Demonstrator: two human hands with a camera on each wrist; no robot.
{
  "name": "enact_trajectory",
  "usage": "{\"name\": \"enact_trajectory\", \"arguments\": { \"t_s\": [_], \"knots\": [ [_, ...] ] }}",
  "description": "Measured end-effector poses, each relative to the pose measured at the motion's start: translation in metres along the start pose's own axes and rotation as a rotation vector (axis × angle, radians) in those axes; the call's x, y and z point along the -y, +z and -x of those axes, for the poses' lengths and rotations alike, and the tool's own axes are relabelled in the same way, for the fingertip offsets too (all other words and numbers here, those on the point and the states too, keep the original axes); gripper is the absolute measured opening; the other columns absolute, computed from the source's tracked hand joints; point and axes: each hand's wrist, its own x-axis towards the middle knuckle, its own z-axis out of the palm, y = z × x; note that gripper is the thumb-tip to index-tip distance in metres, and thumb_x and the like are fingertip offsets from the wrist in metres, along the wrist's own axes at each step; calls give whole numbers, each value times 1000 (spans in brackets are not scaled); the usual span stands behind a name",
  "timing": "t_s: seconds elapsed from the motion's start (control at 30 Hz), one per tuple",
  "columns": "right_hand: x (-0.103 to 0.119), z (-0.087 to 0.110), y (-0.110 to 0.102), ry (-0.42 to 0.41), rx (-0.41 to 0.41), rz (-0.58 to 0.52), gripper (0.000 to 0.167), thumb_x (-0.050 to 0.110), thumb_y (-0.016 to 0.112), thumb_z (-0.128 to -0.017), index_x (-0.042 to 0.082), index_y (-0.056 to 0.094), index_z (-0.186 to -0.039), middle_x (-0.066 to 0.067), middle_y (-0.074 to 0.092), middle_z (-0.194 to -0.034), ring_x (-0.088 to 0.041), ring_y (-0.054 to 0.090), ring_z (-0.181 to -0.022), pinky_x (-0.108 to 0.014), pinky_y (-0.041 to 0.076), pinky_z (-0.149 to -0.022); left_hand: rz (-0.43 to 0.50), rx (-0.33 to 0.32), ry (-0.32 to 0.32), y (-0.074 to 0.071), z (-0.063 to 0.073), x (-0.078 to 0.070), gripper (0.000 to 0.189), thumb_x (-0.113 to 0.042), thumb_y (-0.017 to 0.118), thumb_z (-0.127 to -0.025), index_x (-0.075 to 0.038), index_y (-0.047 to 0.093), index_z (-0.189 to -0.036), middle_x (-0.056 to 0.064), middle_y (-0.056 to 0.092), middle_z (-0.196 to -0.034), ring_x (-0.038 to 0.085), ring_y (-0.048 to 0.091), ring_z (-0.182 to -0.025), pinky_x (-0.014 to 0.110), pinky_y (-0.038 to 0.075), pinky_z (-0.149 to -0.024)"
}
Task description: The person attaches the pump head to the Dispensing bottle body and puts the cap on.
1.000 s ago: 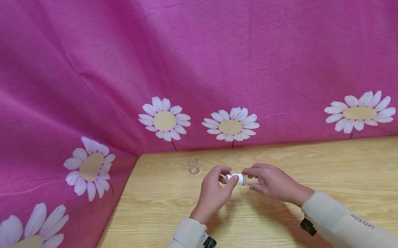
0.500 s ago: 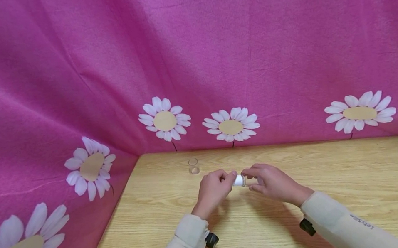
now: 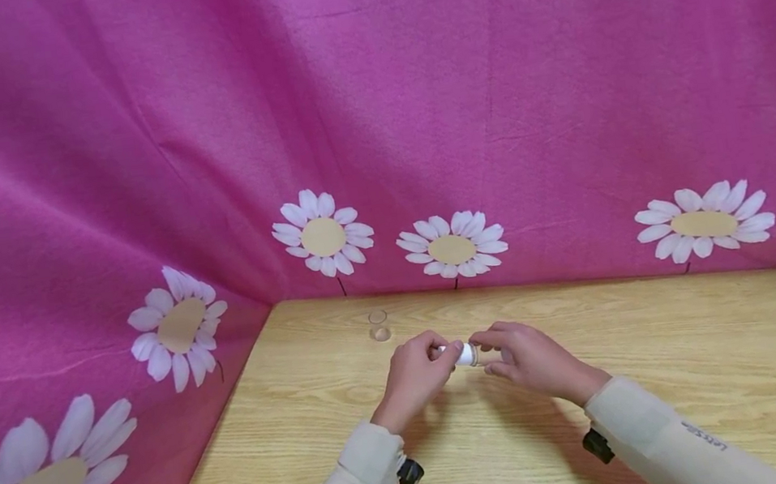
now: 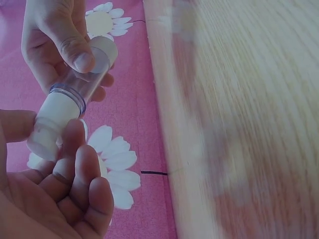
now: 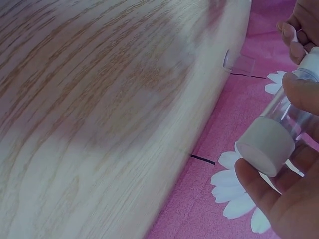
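A small clear bottle (image 4: 83, 82) with a white base (image 5: 264, 147) is held above the table, tilted, between my two hands. My right hand (image 3: 539, 357) grips its clear body, thumb on one side and fingers behind. My left hand (image 3: 412, 378) pinches the white top part (image 4: 57, 112) between thumb and fingers; in the head view the fingers cover part of it. A transparent ring sits where the white top meets the clear body. Farther back to the left, a clear cap (image 3: 380, 330) stands on the wooden table (image 3: 306, 400).
A pink cloth (image 3: 523, 93) printed with white daisies hangs behind the table and along its left side. Dark bands with small cameras sit at both wrists. Wooden tabletop extends to the right of my hands.
My left fingers, spread around the white top at first, have curled over it and shifted their grip slightly. The right hand and the clear cap have stayed in place.
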Motion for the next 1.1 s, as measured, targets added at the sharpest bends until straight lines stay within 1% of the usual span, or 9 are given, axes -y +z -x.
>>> {"name": "enact_trajectory", "arguments": {
  "t_s": [0.17, 0.33, 0.5, 0.6, 0.67, 0.73, 0.87, 0.97, 1.1],
  "knots": [
    [1, 0, -1, 9, 6, 7, 38, 14, 74, -88, 8, 66, -125, -3, 69, -104, -14, 64, -87, -32, 55, -75, 21, 8, 4, 1, 1, 1, 26, -43, 62, -95, -17, 66, -93, -6, 68, -75, 7, 53, -62, 23, 41, -55],
    [1, 0, -3, 3, -4, 17, 39, 14, 75, -87, 8, 66, -125, -2, 69, -103, -12, 63, -85, -31, 54, -74, 38, 10, 80, 2, 3, 2, 18, -31, 66, -94, -16, 65, -104, -1, 65, -89, 7, 51, -66, 21, 43, -56],
    [0, 1, -3, 3, -11, 13, 39, 14, 75, -87, 7, 66, -124, -2, 69, -102, -7, 58, -79, -27, 51, -69, 47, 21, 152, 4, 6, 4, 26, -20, 69, -91, -13, 62, -115, 4, 63, -98, 7, 49, -66, 19, 41, -53],
    [0, 2, -2, 17, -4, 6, 39, 15, 75, -87, 8, 66, -125, -2, 69, -102, -8, 60, -82, -27, 52, -71, 46, 21, 141, 5, 6, 4, 34, -26, 68, -93, -12, 59, -123, 4, 64, -107, 7, 51, -68, 21, 44, -54],
    [0, 2, -3, 33, 5, -6, 39, 15, 74, -88, 8, 66, -126, -2, 69, -102, -10, 61, -82, -28, 52, -71, 37, 9, 107, 5, 5, 4, 38, -34, 64, -96, -14, 58, -127, 3, 64, -113, 7, 53, -70, 22, 45, -56],
    [0, 3, -3, 35, 7, -10, 39, 14, 73, -89, 7, 65, -126, -3, 69, -102, -12, 62, -84, -28, 52, -71, 12, -1, 71, 5, 4, 4, 39, -44, 56, -98, -15, 60, -124, 0, 64, -112, 8, 53, -70, 24, 45, -58],
    [1, 5, -4, 41, 12, -28, 39, 12, 72, -89, 7, 64, -128, -5, 69, -104, -14, 64, -87, -28, 53, -71, -44, 15, 20, 4, 2, 4, 47, -54, 45, -100, -13, 68, -95, 0, 65, -84, 10, 48, -62, 25, 40, -57],
    [2, 5, -5, 35, 15, -33, 40, 14, 71, -90, 7, 64, -129, -5, 69, -105, -10, 62, -82, -27, 52, -70, -61, 43, 3, 5, 2, 4, 53, -56, 46, -99, -14, 66, -76, -3, 58, -65, 11, 44, -57, 25, 37, -54],
    [0, 6, -5, 11, 1, -18, 40, 15, 71, -90, 6, 64, -129, -6, 69, -105, -9, 62, -81, -30, 53, -72, -55, 45, -11, 7, 2, 2, 50, -56, 51, -97, -15, 64, -71, -5, 55, -61, 11, 44, -56, 26, 37, -55]
  ]
}}
